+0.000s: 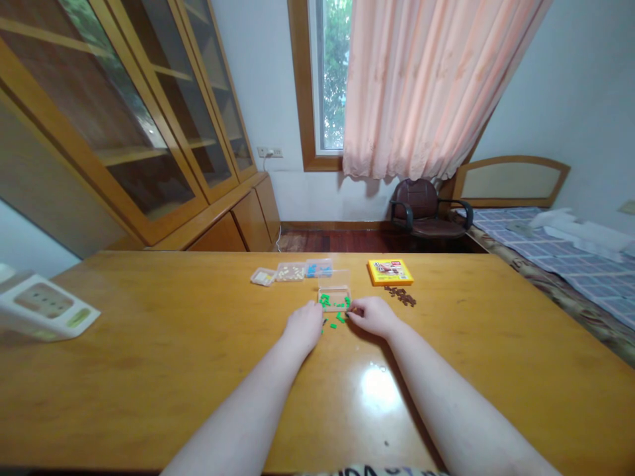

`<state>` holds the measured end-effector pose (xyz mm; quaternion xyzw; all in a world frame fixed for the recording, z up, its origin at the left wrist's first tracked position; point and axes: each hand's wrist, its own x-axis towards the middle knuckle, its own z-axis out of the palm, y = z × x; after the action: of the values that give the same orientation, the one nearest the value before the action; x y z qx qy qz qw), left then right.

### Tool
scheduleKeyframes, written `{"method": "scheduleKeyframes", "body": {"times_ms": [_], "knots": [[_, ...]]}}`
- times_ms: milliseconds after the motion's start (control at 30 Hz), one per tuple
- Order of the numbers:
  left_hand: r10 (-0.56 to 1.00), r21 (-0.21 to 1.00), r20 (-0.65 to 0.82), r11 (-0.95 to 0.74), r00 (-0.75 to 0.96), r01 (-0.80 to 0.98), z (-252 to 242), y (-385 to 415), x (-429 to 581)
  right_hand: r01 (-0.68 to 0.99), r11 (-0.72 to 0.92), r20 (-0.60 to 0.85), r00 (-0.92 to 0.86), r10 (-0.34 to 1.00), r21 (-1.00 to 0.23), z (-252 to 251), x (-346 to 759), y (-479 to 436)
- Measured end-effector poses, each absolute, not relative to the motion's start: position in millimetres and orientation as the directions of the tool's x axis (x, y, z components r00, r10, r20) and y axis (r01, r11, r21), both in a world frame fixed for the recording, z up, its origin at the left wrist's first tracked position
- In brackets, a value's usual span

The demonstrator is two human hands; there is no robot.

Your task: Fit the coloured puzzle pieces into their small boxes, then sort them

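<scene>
My left hand [303, 328] rests on the wooden table [149, 344] with its fingers curled under, just left of several small green pieces [333, 318]. My right hand [371, 315] lies to their right, fingertips pinched at a tiny piece beside a small clear plastic box [334, 291] that holds more green pieces. What either hand grips is too small to name.
A row of small clear boxes [292, 272] with pale and blue pieces sits behind. A yellow box [389, 272] and a pile of brown pieces [401, 295] lie to the right. A white device [42, 307] sits at the far left. Chair and bed stand beyond the table.
</scene>
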<state>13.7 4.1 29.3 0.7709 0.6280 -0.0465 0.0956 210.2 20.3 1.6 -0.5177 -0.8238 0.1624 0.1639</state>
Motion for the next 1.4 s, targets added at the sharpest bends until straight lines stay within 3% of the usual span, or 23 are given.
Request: {"method": "scheduleKeyframes", "body": {"times_ms": [100, 233, 500, 667, 867, 1133, 1300, 1400], "knots": [[0.960, 0.093, -0.166, -0.211, 0.224, 0.973, 29, 6, 13, 0.824, 0.428, 0.071, -0.435, 0.898, -0.370, 4, 209, 19], [0.966, 0.120, -0.010, -0.255, 0.258, 0.959, 27, 8, 10, 0.845, 0.448, 0.019, -0.463, 0.886, -0.291, 3, 208, 20], [0.967, 0.241, 0.159, -0.232, 0.198, 0.942, 18, 19, 5, 0.847, 0.475, 0.013, -0.486, 0.874, -0.239, 1, 204, 20], [0.968, 0.200, 0.137, -0.234, 0.209, 0.951, 21, 18, 2, 0.852, 0.476, 0.017, -0.484, 0.875, -0.219, 4, 205, 19], [0.966, 0.059, -0.093, -0.237, 0.242, 0.970, 27, 6, 8, 0.861, 0.487, 0.003, -0.492, 0.870, -0.146, 9, 201, 18], [0.953, 0.058, -0.172, -0.244, 0.250, 0.968, 26, 5, 15, 0.812, 0.514, 0.121, -0.501, 0.857, -0.276, 1, 202, 18], [0.940, 0.049, -0.190, -0.280, 0.284, 0.959, 27, 5, 14, 0.809, 0.406, 0.266, -0.317, 0.911, -0.425, -8, 205, 23], [0.934, 0.048, -0.183, -0.303, 0.306, 0.952, 26, 5, 14, 0.812, 0.321, 0.263, -0.214, 0.941, -0.488, -12, 207, 27]]}}
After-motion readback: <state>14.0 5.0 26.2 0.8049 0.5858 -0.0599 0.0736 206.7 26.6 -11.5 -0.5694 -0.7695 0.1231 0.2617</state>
